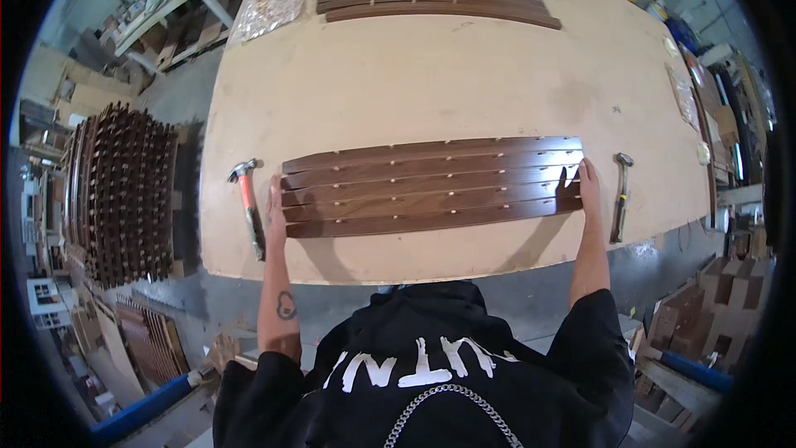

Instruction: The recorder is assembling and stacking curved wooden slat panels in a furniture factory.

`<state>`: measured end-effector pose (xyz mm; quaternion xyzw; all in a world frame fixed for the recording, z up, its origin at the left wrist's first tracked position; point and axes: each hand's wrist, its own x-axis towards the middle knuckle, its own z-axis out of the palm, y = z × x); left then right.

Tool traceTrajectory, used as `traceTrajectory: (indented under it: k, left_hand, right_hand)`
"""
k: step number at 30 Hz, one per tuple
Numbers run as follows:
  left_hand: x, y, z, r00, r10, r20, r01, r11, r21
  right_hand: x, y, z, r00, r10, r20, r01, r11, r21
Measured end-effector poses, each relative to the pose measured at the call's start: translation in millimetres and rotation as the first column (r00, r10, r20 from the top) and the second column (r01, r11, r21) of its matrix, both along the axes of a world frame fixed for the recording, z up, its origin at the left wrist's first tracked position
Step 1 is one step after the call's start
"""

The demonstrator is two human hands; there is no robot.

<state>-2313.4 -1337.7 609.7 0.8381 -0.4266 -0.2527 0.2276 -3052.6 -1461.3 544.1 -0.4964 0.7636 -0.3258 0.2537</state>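
Dark brown slatted wooden panel [431,187], five long slats, flat on table, lengthwise across

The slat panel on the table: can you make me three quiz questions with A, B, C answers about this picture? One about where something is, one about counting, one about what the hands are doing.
1. Where is the orange-handled hammer?
A. left of the slat panel
B. on top of the panel
C. on the floor

2. How many hammers lie on the near part of the table?
A. one
B. two
C. four

3. What are the left hand and the right hand doing?
A. swinging hammers
B. resting at the panel's two ends
C. hanging off the table

Answers:
1 A: it lies by the left hand.
2 B: the grey hammer lies at the right too.
3 B: each open hand lies against one end.
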Motion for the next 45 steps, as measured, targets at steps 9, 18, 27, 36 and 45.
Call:
traceTrajectory:
  k: [9, 18, 27, 36, 45]
  left_hand:
    - [-37, 7, -59, 0.956, 0.152, 0.253, -0.149, 0.988, -0.031]
    - [-34, 9, -73, 0.943, 0.149, 0.296, -0.143, 0.989, -0.043]
    - [-27, 21, -46, 0.973, 0.157, 0.166, -0.168, 0.985, 0.048]
    - [-17, -90, 2, 0.934, 0.286, -0.214, -0.290, 0.957, 0.010]
    - [-26, -106, 10, 0.978, 0.206, -0.022, -0.205, 0.977, 0.066]
  right_hand:
    - [16, 10, -19, 0.946, -0.135, -0.294, 0.183, 0.973, 0.142]
    - [32, 22, -1, 0.873, -0.211, -0.440, 0.353, 0.895, 0.271]
    - [37, 43, 56, 0.871, -0.169, -0.462, 0.348, 0.875, 0.337]
    - [59, -73, 119, 0.912, -0.087, -0.401, 0.242, 0.903, 0.354]
    - [0, -98, 42, 0.932, 0.023, -0.361, 0.143, 0.892, 0.428]
